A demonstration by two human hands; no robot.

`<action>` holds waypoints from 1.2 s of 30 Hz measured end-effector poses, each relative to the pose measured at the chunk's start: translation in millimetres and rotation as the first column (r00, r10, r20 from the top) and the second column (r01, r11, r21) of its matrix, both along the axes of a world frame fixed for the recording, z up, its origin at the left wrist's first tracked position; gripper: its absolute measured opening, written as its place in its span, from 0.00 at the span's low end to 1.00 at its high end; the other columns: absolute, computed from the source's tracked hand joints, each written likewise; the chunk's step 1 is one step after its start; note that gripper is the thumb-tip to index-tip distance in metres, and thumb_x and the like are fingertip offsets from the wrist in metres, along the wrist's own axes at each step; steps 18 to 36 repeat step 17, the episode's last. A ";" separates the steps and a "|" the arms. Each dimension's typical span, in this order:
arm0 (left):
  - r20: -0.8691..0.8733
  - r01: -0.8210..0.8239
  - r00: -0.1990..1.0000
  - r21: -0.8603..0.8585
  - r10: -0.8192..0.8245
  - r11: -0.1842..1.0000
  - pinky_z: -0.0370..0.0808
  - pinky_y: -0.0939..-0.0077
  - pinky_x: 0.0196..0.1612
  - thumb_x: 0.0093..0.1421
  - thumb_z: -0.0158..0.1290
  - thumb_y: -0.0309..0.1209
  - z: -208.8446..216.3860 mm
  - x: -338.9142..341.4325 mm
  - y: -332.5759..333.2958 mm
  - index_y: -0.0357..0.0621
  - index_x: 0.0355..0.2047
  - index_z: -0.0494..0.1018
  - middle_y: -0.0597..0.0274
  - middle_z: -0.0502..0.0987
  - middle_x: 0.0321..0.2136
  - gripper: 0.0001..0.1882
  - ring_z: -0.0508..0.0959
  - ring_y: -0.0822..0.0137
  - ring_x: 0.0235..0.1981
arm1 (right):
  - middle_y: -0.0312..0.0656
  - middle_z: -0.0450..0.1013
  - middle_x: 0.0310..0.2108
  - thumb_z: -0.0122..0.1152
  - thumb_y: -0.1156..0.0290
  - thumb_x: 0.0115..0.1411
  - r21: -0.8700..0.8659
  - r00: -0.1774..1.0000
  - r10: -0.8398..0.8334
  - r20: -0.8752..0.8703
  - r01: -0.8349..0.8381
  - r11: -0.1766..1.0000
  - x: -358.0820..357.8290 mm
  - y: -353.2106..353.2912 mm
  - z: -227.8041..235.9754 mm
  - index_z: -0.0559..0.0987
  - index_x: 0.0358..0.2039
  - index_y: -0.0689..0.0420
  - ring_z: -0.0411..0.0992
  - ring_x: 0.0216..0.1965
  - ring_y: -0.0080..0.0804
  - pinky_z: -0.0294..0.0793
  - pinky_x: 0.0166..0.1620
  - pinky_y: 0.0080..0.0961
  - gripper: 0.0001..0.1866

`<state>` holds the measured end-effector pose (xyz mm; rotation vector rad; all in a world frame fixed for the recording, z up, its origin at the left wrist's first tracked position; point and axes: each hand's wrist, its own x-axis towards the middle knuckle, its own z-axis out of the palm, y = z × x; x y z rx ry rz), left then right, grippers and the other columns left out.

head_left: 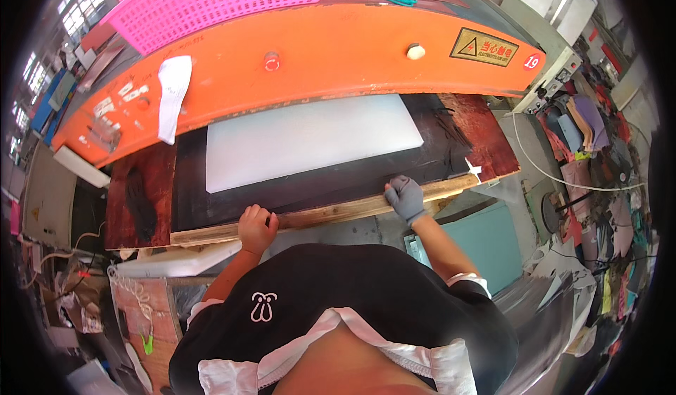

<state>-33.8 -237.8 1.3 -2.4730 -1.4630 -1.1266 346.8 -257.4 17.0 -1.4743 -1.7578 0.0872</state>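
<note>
A dark board (331,184) with a worn wooden front edge lies under the orange machine (331,64). On the board rests a white rectangular cutting pad (310,138). My bare left hand (256,227) is curled over the board's front edge. Further right, my right hand (406,196), in a grey glove, grips the same edge. Both hands stay on the near side, apart from the white pad.
A pink plastic basket (218,1) sits on top of the machine at the back. A white glove (172,96) hangs on the machine's front. A teal cabinet (486,243) stands at my right, with piles of coloured material (588,124) and a white cable beyond.
</note>
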 end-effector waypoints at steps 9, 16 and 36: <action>0.024 -0.033 0.999 0.109 0.030 0.993 0.68 0.63 0.26 0.44 0.56 0.27 -1.1 4.2 99.7 0.44 0.14 0.65 0.59 0.66 0.20 0.10 0.69 0.57 0.24 | 0.43 0.71 0.23 0.45 0.66 0.59 0.081 0.799 -0.013 -0.601 0.077 0.994 95.9 220.8 114.1 0.75 0.28 0.62 0.69 0.29 0.29 0.67 0.37 0.25 0.14; 0.024 -0.080 0.997 0.053 0.078 0.995 0.68 0.63 0.26 0.44 0.56 0.29 13.9 6.3 136.5 0.45 0.14 0.65 0.59 0.65 0.19 0.10 0.69 0.56 0.24 | 0.37 0.71 0.19 0.47 0.65 0.59 -0.003 0.857 -0.141 -0.495 0.160 0.987 108.0 273.4 129.1 0.77 0.25 0.60 0.68 0.24 0.26 0.67 0.32 0.25 0.15; 0.009 -0.080 0.997 0.058 0.079 0.995 0.68 0.63 0.26 0.44 0.56 0.29 17.2 6.3 134.1 0.45 0.14 0.65 0.59 0.65 0.19 0.10 0.69 0.56 0.24 | 0.38 0.72 0.20 0.47 0.64 0.59 0.009 0.863 -0.139 -0.486 0.164 0.986 107.6 273.5 125.7 0.77 0.25 0.60 0.68 0.24 0.31 0.68 0.32 0.28 0.15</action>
